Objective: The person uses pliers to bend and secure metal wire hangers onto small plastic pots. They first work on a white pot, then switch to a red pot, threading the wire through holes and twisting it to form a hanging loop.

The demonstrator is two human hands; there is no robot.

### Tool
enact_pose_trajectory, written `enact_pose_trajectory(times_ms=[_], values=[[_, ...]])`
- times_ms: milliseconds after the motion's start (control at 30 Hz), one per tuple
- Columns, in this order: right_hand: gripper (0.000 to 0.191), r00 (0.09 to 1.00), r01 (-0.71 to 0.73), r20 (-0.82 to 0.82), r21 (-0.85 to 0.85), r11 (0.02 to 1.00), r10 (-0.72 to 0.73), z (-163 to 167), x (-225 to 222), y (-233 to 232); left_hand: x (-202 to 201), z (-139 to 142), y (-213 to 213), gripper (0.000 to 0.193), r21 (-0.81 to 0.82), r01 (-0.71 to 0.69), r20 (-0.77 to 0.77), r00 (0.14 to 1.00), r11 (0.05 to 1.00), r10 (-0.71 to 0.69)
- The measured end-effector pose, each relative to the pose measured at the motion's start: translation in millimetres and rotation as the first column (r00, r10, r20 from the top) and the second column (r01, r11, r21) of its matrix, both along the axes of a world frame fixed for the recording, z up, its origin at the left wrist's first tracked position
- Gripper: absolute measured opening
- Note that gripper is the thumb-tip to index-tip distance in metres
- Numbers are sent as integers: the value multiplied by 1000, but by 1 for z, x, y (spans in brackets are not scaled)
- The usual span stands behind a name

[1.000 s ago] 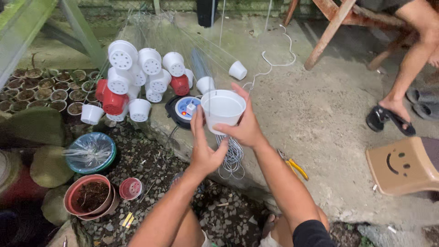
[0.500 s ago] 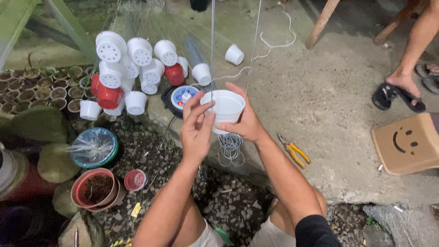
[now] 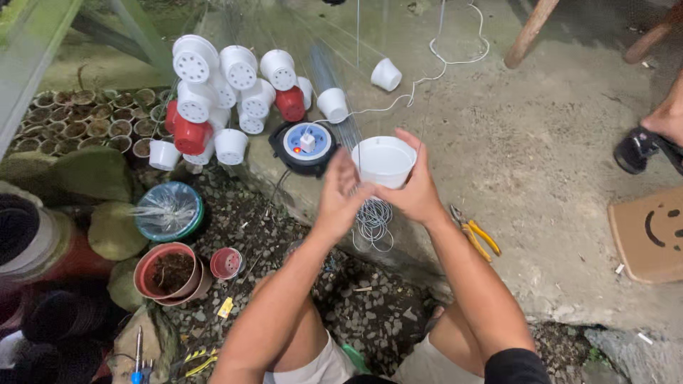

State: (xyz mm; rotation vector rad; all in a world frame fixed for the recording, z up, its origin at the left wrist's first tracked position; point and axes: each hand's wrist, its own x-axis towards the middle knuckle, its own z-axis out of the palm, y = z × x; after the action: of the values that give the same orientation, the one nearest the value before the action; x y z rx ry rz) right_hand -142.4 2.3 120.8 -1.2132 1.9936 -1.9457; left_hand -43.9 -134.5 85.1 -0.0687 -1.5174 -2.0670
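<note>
Both my hands hold a small white plastic pot (image 3: 384,161) at chest height, its mouth facing up. My right hand (image 3: 416,190) wraps the pot's right side and rim. My left hand (image 3: 340,193) touches its left side with the fingers raised. Thin wires (image 3: 358,43) run upward from the pot. Below it a coil of thin wire (image 3: 373,222) lies on the gravel. Yellow-handled pliers (image 3: 475,232) lie on the concrete just right of my right wrist.
A heap of white and red pots (image 3: 228,85) lies at the back left, with a round cable reel (image 3: 306,146) beside it. Brown pots (image 3: 171,274) and a blue basin (image 3: 169,211) sit left. Another person's foot (image 3: 651,139) and a tan stool (image 3: 651,235) are right.
The view has tilted down, so the pot and my hands sit lower in the picture. My left fingers have shifted along the pot's left rim. Both hands still hold it.
</note>
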Motion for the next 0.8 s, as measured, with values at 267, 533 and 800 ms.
enact_pose_trajectory(times_ms=[267, 533, 800], values=[[117, 974, 113, -210, 98, 989, -90, -7, 20, 4, -11, 8, 16, 79, 47, 70, 53, 996, 996, -72], [82, 911, 34, -394, 360, 932, 119, 35, 50, 82, -7, 21, -14, 81, -106, -183, 21, 982, 977, 187], [36, 961, -133, -152, 478, 869, 230, 4, 72, 131, -12, 25, -23, 63, 74, -304, 200, 938, 950, 284]])
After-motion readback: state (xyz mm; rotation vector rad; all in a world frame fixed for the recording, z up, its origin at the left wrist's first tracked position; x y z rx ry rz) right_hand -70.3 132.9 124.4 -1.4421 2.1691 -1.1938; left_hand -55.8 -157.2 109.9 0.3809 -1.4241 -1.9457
